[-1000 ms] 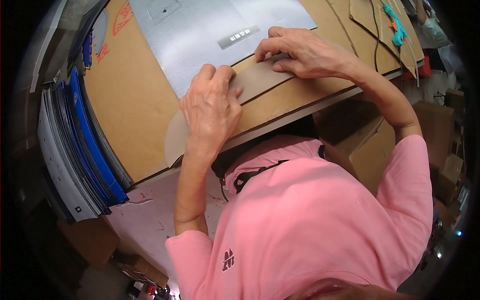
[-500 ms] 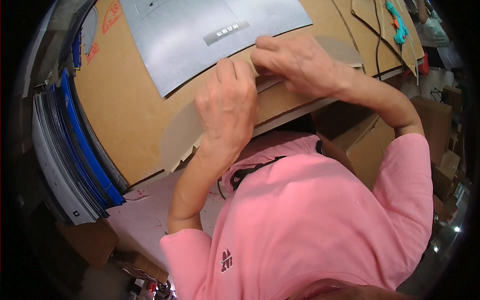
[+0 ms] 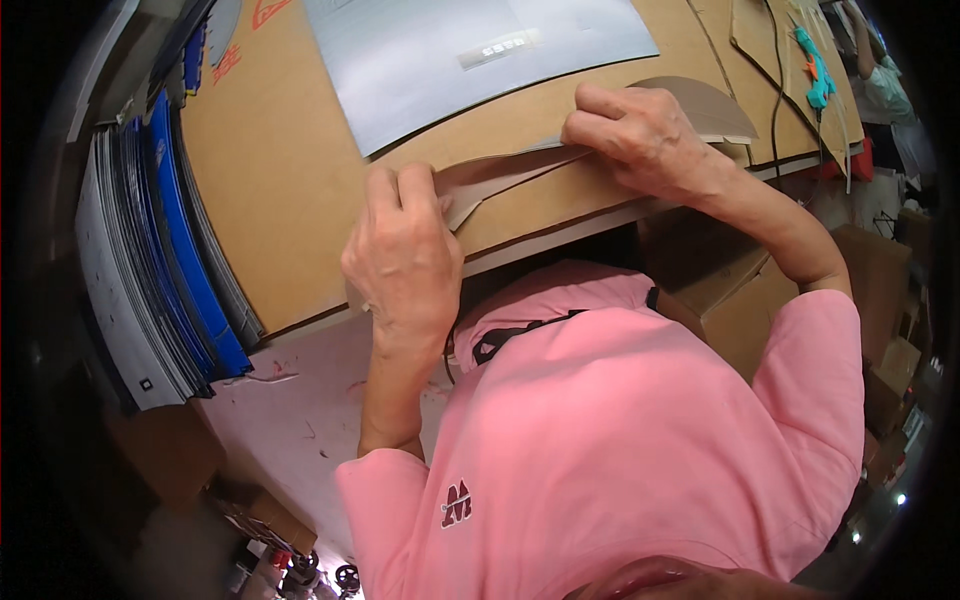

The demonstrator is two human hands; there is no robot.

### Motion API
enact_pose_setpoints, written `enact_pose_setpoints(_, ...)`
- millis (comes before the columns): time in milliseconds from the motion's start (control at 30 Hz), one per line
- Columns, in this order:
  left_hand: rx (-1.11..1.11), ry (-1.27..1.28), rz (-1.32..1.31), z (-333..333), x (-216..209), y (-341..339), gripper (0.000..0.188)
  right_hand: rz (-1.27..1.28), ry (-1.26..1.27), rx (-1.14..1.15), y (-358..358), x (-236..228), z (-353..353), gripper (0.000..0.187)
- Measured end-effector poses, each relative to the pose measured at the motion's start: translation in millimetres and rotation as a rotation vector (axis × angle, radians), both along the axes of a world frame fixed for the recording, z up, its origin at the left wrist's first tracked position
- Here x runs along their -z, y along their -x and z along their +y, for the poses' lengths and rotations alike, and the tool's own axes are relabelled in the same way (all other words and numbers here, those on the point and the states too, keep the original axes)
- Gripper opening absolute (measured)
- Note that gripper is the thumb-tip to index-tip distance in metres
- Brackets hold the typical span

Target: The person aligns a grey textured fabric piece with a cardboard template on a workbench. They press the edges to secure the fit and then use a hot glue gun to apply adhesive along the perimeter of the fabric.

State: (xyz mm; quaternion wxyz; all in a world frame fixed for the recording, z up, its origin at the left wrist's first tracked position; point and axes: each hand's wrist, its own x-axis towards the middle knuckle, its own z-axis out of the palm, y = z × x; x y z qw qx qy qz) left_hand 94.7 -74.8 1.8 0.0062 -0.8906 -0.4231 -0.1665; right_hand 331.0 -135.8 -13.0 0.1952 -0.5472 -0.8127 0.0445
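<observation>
A long grey-brown cardboard piece (image 3: 505, 172) with a rounded end and a folded edge flap is held up at the table's near edge. My left hand (image 3: 405, 245) pinches its left part, fingers bent over the upper edge and the thumb mostly hidden. Farther right, my right hand (image 3: 640, 140) grips the same edge with curled fingers. Between the hands the piece stands tilted, its flap partly folded. Just beyond it lies a large silver-grey sheet (image 3: 420, 85) with a small label strip (image 3: 498, 48).
Brown board (image 3: 250, 200) covers the table. A stack of blue and grey sheets (image 3: 165, 270) stands at the left edge. A teal glue gun (image 3: 815, 75) with a dark cord lies at the far right. Cardboard boxes (image 3: 740, 300) sit below on the right, and another person (image 3: 880, 85) is beyond.
My hands have moved apart along the cardboard piece, the left one leftward and nearer to me. More of the piece and its flap shows between them. The whole view has shifted slightly.
</observation>
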Motion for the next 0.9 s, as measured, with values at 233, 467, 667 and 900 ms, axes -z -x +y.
enact_pose_setpoints(233, 0.08, -0.216, 0.025, 1, 24, 7, 0.015, 0.108, 0.08, -0.059, 34, -8, 20, 0.021)
enact_pose_setpoints(467, 0.185, -0.08, -0.052, 5, 20, 27, 0.011, 0.03, 0.045, -0.155, 37, 1, 22, 0.032)
enact_pose_setpoints(667, -0.148, 0.1, 0.008, 0, 6, 63, 0.02, 0.057, 0.175, -0.095, 37, -8, 28, 0.021)
enact_pose_setpoints(900, -0.02, -0.033, -0.042, -3, 24, 75, 0.018, 0.112, 0.151, -0.181, 75, -6, 45, 0.025)
